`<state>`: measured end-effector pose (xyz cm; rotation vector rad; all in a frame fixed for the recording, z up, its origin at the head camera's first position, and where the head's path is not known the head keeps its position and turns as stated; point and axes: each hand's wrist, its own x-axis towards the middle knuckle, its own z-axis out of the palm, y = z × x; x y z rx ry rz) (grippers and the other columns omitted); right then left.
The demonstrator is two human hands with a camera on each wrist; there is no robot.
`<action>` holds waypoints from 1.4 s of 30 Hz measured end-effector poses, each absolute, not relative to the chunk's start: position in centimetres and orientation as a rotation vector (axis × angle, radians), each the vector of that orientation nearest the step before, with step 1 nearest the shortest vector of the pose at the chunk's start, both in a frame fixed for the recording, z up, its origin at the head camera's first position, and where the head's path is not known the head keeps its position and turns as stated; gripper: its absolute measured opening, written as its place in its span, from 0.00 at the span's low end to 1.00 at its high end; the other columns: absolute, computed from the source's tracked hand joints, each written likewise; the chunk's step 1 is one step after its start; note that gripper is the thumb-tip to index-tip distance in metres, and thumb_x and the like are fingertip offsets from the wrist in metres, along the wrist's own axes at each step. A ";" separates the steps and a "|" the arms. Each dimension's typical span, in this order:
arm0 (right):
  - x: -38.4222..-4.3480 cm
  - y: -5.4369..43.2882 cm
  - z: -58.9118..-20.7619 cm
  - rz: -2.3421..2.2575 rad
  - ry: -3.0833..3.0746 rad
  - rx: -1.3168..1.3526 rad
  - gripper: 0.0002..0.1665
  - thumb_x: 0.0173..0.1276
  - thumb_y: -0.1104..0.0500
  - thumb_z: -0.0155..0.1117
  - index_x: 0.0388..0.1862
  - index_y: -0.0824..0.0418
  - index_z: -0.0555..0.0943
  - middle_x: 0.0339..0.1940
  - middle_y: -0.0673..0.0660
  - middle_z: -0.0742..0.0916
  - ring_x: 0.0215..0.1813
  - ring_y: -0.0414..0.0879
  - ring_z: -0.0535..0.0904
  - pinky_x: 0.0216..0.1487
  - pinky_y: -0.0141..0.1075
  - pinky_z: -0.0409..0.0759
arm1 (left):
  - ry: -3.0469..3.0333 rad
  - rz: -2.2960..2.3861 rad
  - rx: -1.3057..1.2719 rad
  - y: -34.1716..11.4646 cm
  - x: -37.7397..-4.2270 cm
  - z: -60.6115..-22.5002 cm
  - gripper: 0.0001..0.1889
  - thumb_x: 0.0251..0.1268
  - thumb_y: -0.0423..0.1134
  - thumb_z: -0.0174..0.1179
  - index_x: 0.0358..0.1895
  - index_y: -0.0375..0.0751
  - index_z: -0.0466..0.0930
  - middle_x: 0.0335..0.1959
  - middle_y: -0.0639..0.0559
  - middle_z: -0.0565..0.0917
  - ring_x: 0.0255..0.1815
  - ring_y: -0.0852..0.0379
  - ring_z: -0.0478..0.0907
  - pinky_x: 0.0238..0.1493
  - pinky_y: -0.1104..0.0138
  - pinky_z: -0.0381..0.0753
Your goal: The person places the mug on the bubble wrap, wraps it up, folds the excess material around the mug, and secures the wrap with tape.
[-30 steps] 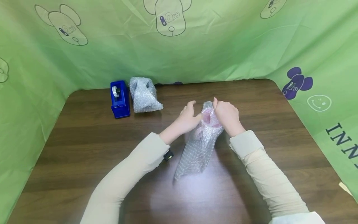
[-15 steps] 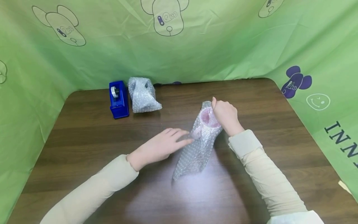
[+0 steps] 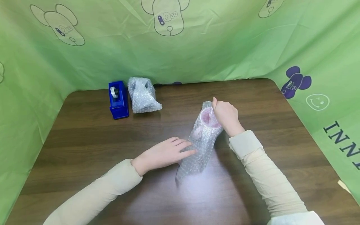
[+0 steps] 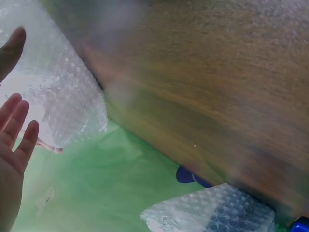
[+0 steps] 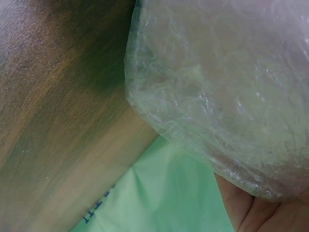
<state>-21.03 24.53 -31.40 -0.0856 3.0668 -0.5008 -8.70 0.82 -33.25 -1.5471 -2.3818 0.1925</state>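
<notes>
A pink cup [image 3: 207, 117] with a round open mouth sits inside a sleeve of clear bubble wrap [image 3: 197, 159] right of the table's middle. My right hand [image 3: 226, 115] grips the bubble wrap beside the cup's rim, thumb pointing up. In the right wrist view the wrap [image 5: 217, 96] fills much of the picture and covers most of the fingers. My left hand [image 3: 166, 153] is at the wrap's left side, fingers loosely extended and fingertips overlapping it. The left wrist view shows those fingers [image 4: 29, 137] spread in front of the wrap, holding nothing.
At the back left stands a blue tape dispenser [image 3: 119, 100] with a roll in it. Next to it is another bubble-wrapped bundle [image 3: 143, 97]. Green printed cloth [image 3: 112, 59] hangs along the back and sides of the wooden table [image 3: 92, 134].
My left hand has moved away from the cup's rim, down and left, to the lower part of the wrap. The right hand keeps its grip in the same place.
</notes>
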 end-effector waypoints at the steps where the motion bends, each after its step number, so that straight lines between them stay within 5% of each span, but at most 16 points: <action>1: -21.0 24.5 -31.4 -0.504 3.070 -0.086 0.42 0.77 0.47 0.24 0.36 0.75 0.81 0.42 0.77 0.84 0.44 0.71 0.81 0.37 0.60 0.79 | -2.375 0.182 -1.551 0.8 -8.7 -33.3 0.25 0.64 0.37 0.60 0.64 0.54 0.68 0.59 0.53 0.77 0.58 0.58 0.76 0.60 0.67 0.74; 15: -21.1 24.4 -31.5 -0.503 3.077 -0.084 0.41 0.77 0.47 0.25 0.37 0.75 0.81 0.42 0.78 0.83 0.44 0.72 0.81 0.37 0.60 0.79 | -2.394 0.233 -1.546 0.7 -8.5 -34.3 0.35 0.62 0.36 0.61 0.72 0.55 0.59 0.63 0.49 0.75 0.62 0.56 0.74 0.62 0.65 0.75; 24: -21.2 24.6 -31.7 -0.495 3.068 -0.082 0.41 0.77 0.47 0.24 0.39 0.75 0.81 0.44 0.77 0.83 0.45 0.71 0.81 0.37 0.61 0.79 | -2.403 -0.173 -1.489 1.3 -9.6 -34.3 0.24 0.60 0.35 0.63 0.61 0.43 0.73 0.59 0.54 0.80 0.59 0.61 0.77 0.59 0.69 0.76; 28: -21.2 24.5 -31.7 -0.492 3.069 -0.080 0.41 0.77 0.47 0.24 0.38 0.75 0.81 0.43 0.78 0.83 0.45 0.72 0.81 0.37 0.61 0.79 | -2.587 -0.562 -1.342 1.7 -10.1 -33.9 0.26 0.56 0.39 0.69 0.58 0.41 0.73 0.53 0.54 0.84 0.49 0.59 0.82 0.53 0.69 0.79; 31: -21.2 24.5 -31.7 -0.497 3.073 -0.078 0.41 0.77 0.47 0.24 0.38 0.75 0.81 0.43 0.78 0.83 0.44 0.72 0.81 0.37 0.61 0.79 | -2.727 -0.874 -1.146 2.1 -10.5 -33.5 0.27 0.56 0.40 0.68 0.58 0.41 0.68 0.41 0.50 0.87 0.32 0.59 0.83 0.38 0.71 0.81; 34: -21.1 24.4 -31.7 -0.503 3.080 -0.081 0.41 0.77 0.47 0.24 0.38 0.75 0.81 0.43 0.77 0.84 0.43 0.71 0.81 0.36 0.61 0.79 | -2.776 -1.198 -0.946 2.6 -11.0 -33.4 0.26 0.57 0.39 0.67 0.56 0.40 0.65 0.36 0.45 0.88 0.26 0.58 0.83 0.30 0.74 0.78; 42: -21.1 24.5 -31.9 -0.516 3.085 -0.081 0.42 0.77 0.46 0.24 0.37 0.75 0.81 0.42 0.77 0.83 0.44 0.72 0.81 0.36 0.60 0.79 | -2.726 -1.661 -0.538 4.0 -12.4 -33.8 0.19 0.55 0.38 0.69 0.46 0.40 0.72 0.41 0.44 0.88 0.39 0.54 0.84 0.35 0.72 0.79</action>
